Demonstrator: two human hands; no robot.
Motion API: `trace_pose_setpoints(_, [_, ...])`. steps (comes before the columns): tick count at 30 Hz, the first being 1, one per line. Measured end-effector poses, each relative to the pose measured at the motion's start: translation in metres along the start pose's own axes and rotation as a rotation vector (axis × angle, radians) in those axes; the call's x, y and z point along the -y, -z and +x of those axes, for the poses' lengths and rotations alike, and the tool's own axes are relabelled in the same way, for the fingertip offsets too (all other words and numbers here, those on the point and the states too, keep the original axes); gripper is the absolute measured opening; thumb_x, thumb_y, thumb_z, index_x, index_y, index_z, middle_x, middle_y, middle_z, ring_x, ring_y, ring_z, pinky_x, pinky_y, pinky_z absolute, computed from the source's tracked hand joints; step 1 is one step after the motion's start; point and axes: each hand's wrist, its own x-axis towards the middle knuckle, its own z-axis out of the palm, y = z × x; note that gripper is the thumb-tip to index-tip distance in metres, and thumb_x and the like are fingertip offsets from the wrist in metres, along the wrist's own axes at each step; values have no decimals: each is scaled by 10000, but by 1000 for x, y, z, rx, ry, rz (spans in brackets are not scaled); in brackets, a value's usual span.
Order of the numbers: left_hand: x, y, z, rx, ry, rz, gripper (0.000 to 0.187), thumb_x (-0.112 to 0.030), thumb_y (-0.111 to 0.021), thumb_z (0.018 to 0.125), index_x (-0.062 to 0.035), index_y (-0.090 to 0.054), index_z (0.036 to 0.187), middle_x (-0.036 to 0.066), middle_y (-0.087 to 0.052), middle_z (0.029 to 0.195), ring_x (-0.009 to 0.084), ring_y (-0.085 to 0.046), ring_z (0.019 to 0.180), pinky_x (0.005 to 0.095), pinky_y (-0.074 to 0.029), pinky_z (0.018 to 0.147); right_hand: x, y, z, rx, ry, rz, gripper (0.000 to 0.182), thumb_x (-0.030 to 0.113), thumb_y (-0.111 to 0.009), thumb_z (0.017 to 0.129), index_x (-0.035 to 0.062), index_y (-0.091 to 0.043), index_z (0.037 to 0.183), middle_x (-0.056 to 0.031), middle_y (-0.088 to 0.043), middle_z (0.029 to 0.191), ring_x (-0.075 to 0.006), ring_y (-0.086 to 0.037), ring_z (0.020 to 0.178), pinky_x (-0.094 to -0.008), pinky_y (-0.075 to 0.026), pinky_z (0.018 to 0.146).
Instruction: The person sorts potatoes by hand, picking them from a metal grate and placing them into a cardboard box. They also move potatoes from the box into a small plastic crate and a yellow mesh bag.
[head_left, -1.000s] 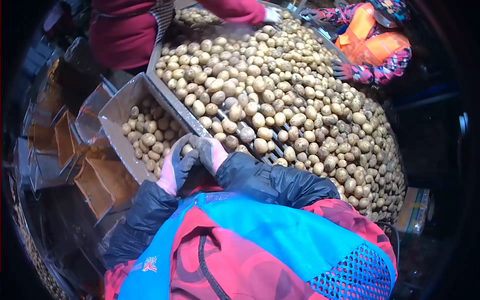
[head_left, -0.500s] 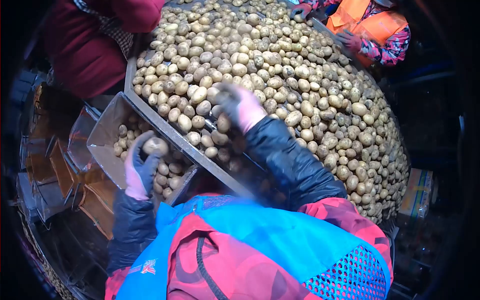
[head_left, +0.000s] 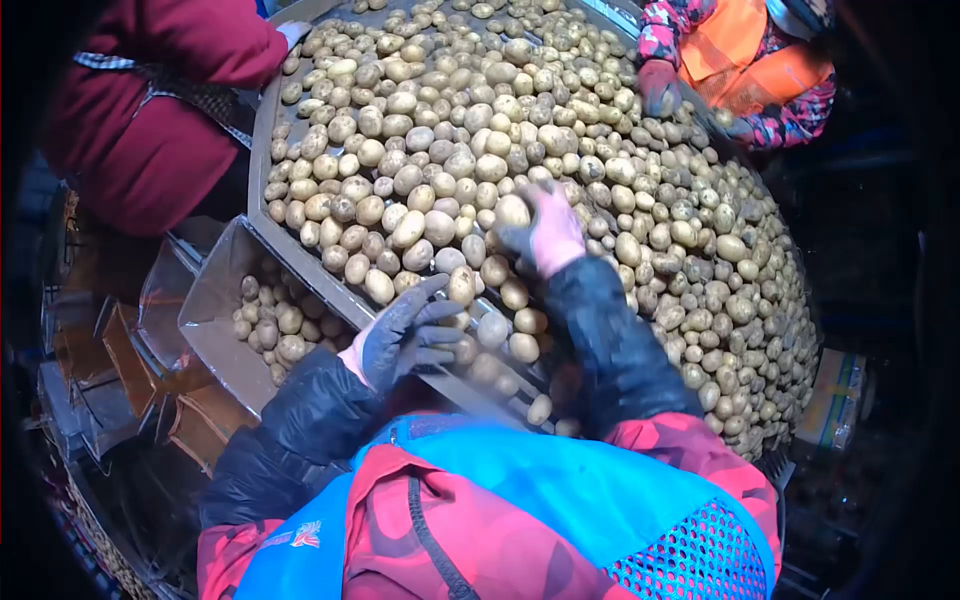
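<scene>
My right hand was closed around one potato, and I held it just above the big heap of potatoes that covered the long sorting bench. The potato was pale and round, and it peeked out past my fingers on the left side of the glove. My left hand was lower down, near the close edge of the bench. Its fingers were spread apart and it held nothing. The fingertips reached out toward a small potato lying beside them. I could not tell if they touched it. I wore pink and grey gloves and dark puffy sleeves. To the left of the bench, lower down, was a grey bin with more potatoes inside. Beside the bin stood some brown boxes. A person in a dark red coat stood at the far left side of the bench. Another person in an orange vest stood at the far right, with a gloved hand on the heap.
</scene>
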Motion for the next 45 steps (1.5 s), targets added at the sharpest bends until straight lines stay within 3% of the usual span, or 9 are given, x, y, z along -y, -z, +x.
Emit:
trace_pose_setpoints(5, [2, 0, 2, -8, 55, -316, 631, -523, -489, 1002, -150, -374, 1499, 100, -553, 1339, 236, -654, 1007, 378, -591, 765, 47, -11, -39, 331, 575, 316, 552, 314, -780, 790, 75, -612, 1258, -209, -593, 1272, -387, -555, 1220, -462, -452, 1035])
trace_pose_setpoints(9, [-9, -7, -46, -164, -313, -67, 405, -152, -535, 1004, -14, -484, 1381, 158, -637, 1189, 249, -674, 1003, 324, -606, 743, 17, -45, 70, -4, 397, -2, 465, 273, -699, 840, 56, -622, 1244, -218, -619, 1241, -386, -581, 1166, -447, -468, 995])
trace_pose_setpoints(14, [0, 93, -97, -443, -461, -130, 391, -183, -511, 1025, -8, -492, 1374, 135, -602, 1252, 215, -632, 1076, 354, -563, 921, 27, -66, 103, 150, 351, -394, 383, 302, -587, 881, 159, -627, 1234, -167, -644, 1150, -347, -622, 1094, -460, -480, 951])
trace_pose_setpoints(18, [-13, 108, -112, -985, -536, 630, 369, -146, -530, 1024, 7, -514, 1359, 120, -600, 1249, 176, -590, 1109, 299, -492, 944, 19, -51, 90, 203, 191, -568, 381, 312, -604, 852, 176, -650, 1205, -152, -643, 1158, -330, -628, 1098, -462, -504, 928])
trace_pose_setpoints(25, [-14, 40, -44, -306, -400, 204, 573, -290, -540, 1018, -8, -348, 1479, 144, -561, 1298, 216, -620, 1039, 320, -547, 830, -5, -34, 73, 103, 136, -243, 418, 337, -668, 846, 50, -678, 1150, -163, -720, 1044, -301, -684, 1004, -414, -523, 896])
trace_pose_setpoints(27, [-2, 30, -26, -131, -280, 12, 713, -472, -563, 989, -147, -264, 1549, 132, -518, 1333, 226, -576, 1143, 380, -551, 861, 16, -10, 58, 336, -220, 400, 392, 278, -648, 890, 11, -669, 1176, -118, -715, 1040, -230, -671, 987, -361, -521, 894])
trace_pose_setpoints(29, [1, 16, -19, -117, -236, -184, 725, -514, -534, 990, -180, -235, 1559, 115, -512, 1335, 237, -572, 1149, 400, -549, 880, 28, -5, 52, 586, 85, 625, 346, 212, -620, 922, -1, -669, 1190, -90, -695, 1060, -181, -643, 961, -318, -516, 881])
trace_pose_setpoints(35, [8, 32, 1, 38, -234, -254, 561, -422, -527, 998, -128, -411, 1462, 132, -575, 1305, 244, -630, 1087, 385, -573, 857, 82, -80, 150, 170, 510, -91, 351, 247, -548, 935, 72, -642, 1224, -179, -677, 1119, -302, -658, 1055, -403, -517, 896])
trace_pose_setpoints(45, [17, 52, 6, 168, -143, -552, 374, -342, -462, 1043, -22, -627, 939, 175, -636, 1113, 400, -639, 1067, 534, -588, 859, 118, -110, 191, 334, 199, -511, 356, 217, -556, 872, 57, -696, 1157, -189, -636, 1257, -327, -621, 1178, -429, -504, 970])
